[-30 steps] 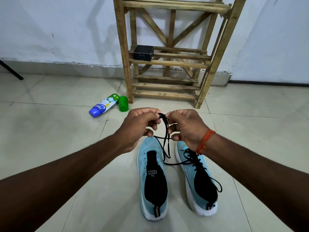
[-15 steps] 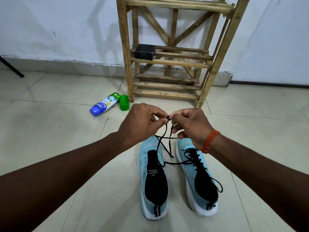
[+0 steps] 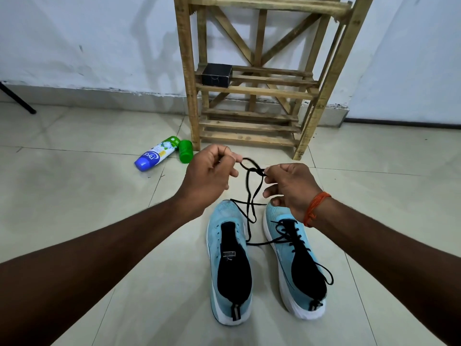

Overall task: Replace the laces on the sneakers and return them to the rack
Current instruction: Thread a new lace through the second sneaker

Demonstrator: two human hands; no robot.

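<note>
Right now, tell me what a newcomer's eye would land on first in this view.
First come the left hand and right hand at centre, pinching a knotted black lace between them. Just below, on the floor, two light blue sneakers sit side by side: the left sneaker has no lace, the right sneaker is laced in black. Behind them a wooden rack stands against the wall, with a small black box on a shelf.

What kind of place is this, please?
Probably a plain room in a home, perhaps near the entrance: a tiled floor, a bare white wall, and a wooden rack with sneakers before it.
</note>
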